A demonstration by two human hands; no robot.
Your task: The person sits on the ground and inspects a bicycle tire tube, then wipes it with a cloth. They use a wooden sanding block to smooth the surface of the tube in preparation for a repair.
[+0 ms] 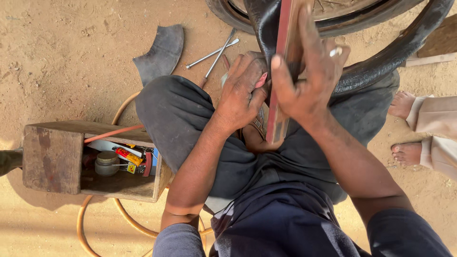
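- The right hand [309, 76] is wrapped around a long flat red-edged tool [282, 71], a file or rasp by its look; its fingers are closed on the blade, thumb pressed along the near face, so the tool stands nearly upright and steady
- The left hand [243, 90] sits at nine o'clock of that tool, its fingers curled shut and pinching a fold of black inner tube [266, 21] against it; the grip seems meant to keep the rubber taut and flat where the tool bears on it
- The tube rises from the hands toward twelve o'clock and loops right as a black arc [404, 45], lying over the person's knee in dark trousers [181, 114], which serves as a rest
- A wheel rim with tyre [342, 19] lies on the sandy ground [62, 52] at twelve o'clock, just beyond the hands
- Metal levers or spanners [216, 52] and a cut scrap of black rubber [162, 52] lie on the ground at eleven o'clock, near at hand
- An open wooden toolbox [52, 159] at nine o'clock holds a small jar [106, 163], tubes and bits; an orange hose [112, 209] curls beneath it
- Another person's bare feet [404, 128] stand at three o'clock, apart from the work
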